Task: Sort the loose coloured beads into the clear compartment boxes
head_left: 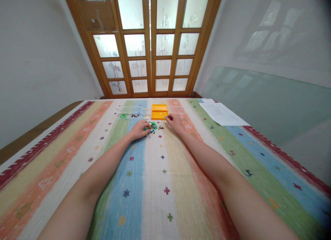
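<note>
A pile of small green, blue and dark pieces (154,126) lies on the striped cloth. At its left edge is my left hand (140,129), fingers curled and pressed together among the pieces; what they pinch is too small to name. My right hand (174,122) is at the right front corner of an open orange box (159,115), pinching a tiny blue piece (166,117). A few white bits lie inside the box. To the left, a clear tray (131,119) holds green pieces (123,116) and dark red pieces (134,116) in separate groups.
The striped tablecloth (155,185) covers the table. White printed sheets (219,113) lie at the back right. A glass panel (253,98) leans by the right wall, and wooden doors with glass panes (151,43) stand beyond the table.
</note>
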Motion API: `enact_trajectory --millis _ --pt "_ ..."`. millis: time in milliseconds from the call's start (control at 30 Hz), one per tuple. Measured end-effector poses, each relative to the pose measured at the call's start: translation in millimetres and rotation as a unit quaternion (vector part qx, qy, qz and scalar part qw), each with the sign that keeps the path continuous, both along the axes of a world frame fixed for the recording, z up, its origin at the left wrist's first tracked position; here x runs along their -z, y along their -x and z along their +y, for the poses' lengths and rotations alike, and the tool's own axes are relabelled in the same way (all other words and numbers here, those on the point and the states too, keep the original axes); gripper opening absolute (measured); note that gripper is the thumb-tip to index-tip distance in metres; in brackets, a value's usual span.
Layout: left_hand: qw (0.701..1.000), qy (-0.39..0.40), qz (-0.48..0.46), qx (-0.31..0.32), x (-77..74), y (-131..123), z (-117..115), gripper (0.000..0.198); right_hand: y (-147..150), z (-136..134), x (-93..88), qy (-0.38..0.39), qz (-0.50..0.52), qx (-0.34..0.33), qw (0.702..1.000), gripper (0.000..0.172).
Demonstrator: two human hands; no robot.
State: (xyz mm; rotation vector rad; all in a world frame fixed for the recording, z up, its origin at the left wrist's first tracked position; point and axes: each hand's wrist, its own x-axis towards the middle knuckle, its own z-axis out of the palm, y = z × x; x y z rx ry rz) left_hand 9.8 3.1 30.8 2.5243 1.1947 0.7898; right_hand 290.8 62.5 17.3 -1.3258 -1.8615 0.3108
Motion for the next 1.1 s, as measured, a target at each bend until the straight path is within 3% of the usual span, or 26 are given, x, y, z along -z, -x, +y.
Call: enact_trajectory --millis 167,333,467,600,867,967,1100 --pt "1.000 -0.008 0.005 0.023 4.4 8.8 2.1 0.011 -25.8 14.0 6.3 0.007 0.002 0.151 0.988 0.024" --pt "1.000 -0.007 0.012 0.022 8.5 12.1 5.5 0.013 -30.3 15.2 7.9 0.002 0.018 0.198 0.980 0.035" --pt "1.000 -0.005 0.027 -0.004 11.5 14.8 8.5 0.012 -22.2 13.0 5.3 0.015 -0.002 0.131 0.991 0.030" --pt "0.999 -0.009 0.041 -0.024 13.0 16.8 10.3 0.013 -7.8 6.5 2.7 0.004 -0.046 0.019 0.999 0.025" --pt "0.998 -0.032 0.047 -0.033 11.3 15.9 7.7 0.014 15.1 -17.1 0.1 0.000 -0.098 -0.197 0.976 0.021" --pt "0.998 -0.035 0.040 -0.013 10.0 13.3 5.8 0.016 17.7 -21.1 -0.3 -0.011 -0.104 -0.230 0.968 0.019" --pt "0.998 -0.029 0.048 0.002 9.8 11.0 4.6 0.017 15.9 -19.3 0.9 -0.010 -0.094 -0.226 0.969 0.018"
